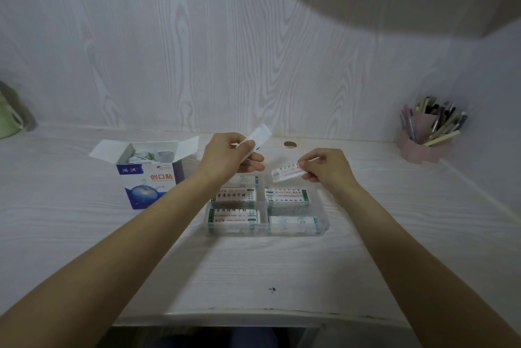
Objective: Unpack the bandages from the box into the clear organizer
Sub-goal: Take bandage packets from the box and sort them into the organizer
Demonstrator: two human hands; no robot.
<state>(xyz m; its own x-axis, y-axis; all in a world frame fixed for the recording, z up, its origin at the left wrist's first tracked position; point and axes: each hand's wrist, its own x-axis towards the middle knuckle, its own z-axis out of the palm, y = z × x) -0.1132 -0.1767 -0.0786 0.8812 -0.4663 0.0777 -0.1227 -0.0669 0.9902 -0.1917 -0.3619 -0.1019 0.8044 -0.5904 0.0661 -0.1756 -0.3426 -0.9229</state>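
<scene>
From the head camera, a person's two bare forearms reach over a pale wood-grain desk (84, 235) toward a clear organizer (322, 225) that sits near the middle of it. The left hand (228, 157), raised just behind the organizer's far left corner, pinches a white bandage strip (260, 133) between thumb and curled fingers, the strip angled up and away from the organizer. The right hand (327, 166), hovering just above the organizer's far right corner, pinches a second wrapped bandage (287, 173) printed in red, held roughly level and apart from the stacks below. Inside the organizer, wrapped bandages (234, 197) lie in stacks across its divided compartments, green-edged labels facing up in three of them and a plainer white pack in the near right one. To the left of the organizer, close beside it, stands the blue and white bandage box (149, 181), flaps open, with more wrapped pieces showing inside. Well to the right of the organizer, against the wall, a pink pen holder (420, 147) bristles with pens. A green object (10, 122) sits far to the organizer's left, cut off by the picture's edge.
</scene>
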